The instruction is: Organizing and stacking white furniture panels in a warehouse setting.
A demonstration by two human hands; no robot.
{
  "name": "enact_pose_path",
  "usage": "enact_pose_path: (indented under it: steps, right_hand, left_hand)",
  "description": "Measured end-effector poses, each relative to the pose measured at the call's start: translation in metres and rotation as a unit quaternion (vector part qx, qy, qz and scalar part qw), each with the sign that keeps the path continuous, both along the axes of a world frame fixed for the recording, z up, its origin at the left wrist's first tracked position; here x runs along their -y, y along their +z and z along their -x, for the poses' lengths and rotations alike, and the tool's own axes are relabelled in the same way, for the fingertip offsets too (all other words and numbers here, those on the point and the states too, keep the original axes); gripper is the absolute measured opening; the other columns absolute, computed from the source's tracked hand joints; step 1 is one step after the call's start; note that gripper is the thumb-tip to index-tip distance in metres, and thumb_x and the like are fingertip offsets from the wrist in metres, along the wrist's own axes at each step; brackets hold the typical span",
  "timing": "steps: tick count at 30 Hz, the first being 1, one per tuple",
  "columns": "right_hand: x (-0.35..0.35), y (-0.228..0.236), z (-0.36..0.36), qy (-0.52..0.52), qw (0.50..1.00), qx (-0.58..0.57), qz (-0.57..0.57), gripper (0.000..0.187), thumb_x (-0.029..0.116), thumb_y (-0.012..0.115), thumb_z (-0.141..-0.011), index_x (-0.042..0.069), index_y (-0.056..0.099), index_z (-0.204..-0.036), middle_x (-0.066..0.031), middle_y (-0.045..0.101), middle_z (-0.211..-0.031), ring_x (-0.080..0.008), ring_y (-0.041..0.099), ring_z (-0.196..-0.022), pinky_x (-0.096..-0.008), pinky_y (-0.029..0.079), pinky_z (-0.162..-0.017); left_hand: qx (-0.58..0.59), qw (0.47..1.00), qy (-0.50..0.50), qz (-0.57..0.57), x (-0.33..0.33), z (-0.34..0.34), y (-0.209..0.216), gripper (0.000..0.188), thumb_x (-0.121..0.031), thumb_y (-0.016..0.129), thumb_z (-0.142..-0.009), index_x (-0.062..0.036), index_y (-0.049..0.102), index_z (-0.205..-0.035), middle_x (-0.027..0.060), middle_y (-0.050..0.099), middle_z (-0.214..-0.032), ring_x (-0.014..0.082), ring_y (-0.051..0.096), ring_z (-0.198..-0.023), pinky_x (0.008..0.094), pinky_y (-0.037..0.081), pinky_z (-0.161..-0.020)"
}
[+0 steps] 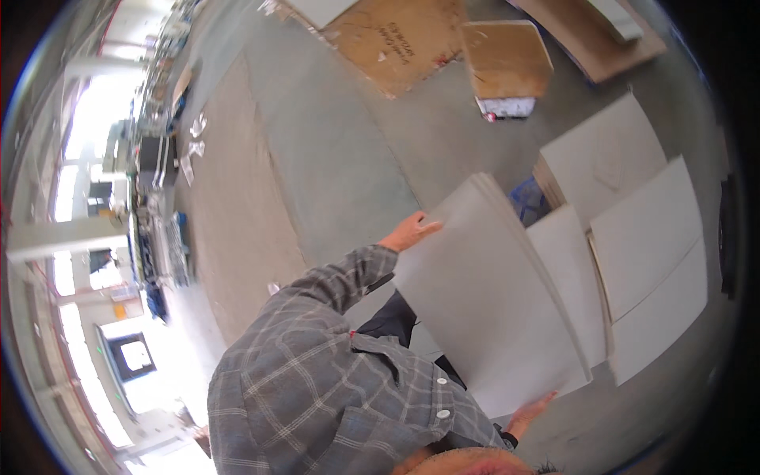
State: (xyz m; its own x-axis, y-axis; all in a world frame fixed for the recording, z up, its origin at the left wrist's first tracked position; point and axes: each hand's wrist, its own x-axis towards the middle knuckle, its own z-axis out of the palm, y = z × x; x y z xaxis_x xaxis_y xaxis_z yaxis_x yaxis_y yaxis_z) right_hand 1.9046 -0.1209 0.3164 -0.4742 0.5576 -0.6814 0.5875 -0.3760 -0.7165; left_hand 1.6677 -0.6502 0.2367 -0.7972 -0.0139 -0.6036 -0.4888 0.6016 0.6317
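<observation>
A thick stack of large pale grey-white cardboard sheets (487,293) is held tilted in front of my body. My left hand (413,232) is closed on its far left edge, with the thumb side showing and some fingers hidden under the sheets. At the near right corner, my right hand (533,412) grips the stack's lower edge, partly hidden by it. Just right of the held stack lies another pile of white sheets (566,273). Farther right, more white sheets (653,249) lie in overlapping piles.
A blue pallet (529,198) shows between the piles. Another white sheet pile (609,158) stands behind it. Brown cardboard (396,39) and a brown-topped stack (508,63) lie on the grey floor (332,142). More boards (594,36) are at the far right. Scraps (196,148) lie left.
</observation>
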Motion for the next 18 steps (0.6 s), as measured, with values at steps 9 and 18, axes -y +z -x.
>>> enact_pose_path:
  steps: [9,18]
  right_hand:
    - [0.106,0.014,0.182,0.223,0.970,-0.093,0.023,0.070,0.050,0.041,-0.096,-0.005,0.035,-0.138,-0.0140,0.044,-0.138,-0.0250,0.043,-0.125,-0.0364,0.033,-0.105]
    - [0.305,0.070,0.357,0.329,0.940,-0.089,-0.005,0.075,0.056,0.045,-0.093,-0.004,0.039,-0.137,-0.0130,0.045,-0.137,-0.0228,0.043,-0.124,-0.0350,0.031,-0.105]
  left_hand:
    - [-0.051,0.953,0.297,-0.041,0.170,-0.065,0.106,0.100,-0.074,0.057,-0.074,0.0076,0.043,-0.130,0.0285,0.051,-0.126,0.0344,0.048,-0.120,0.0394,0.037,-0.100]
    - [-0.064,0.942,0.329,-0.021,0.336,-0.006,0.172,0.092,-0.073,0.049,-0.079,0.0008,0.046,-0.133,0.0178,0.052,-0.132,0.0256,0.043,-0.125,0.0367,0.033,-0.104]
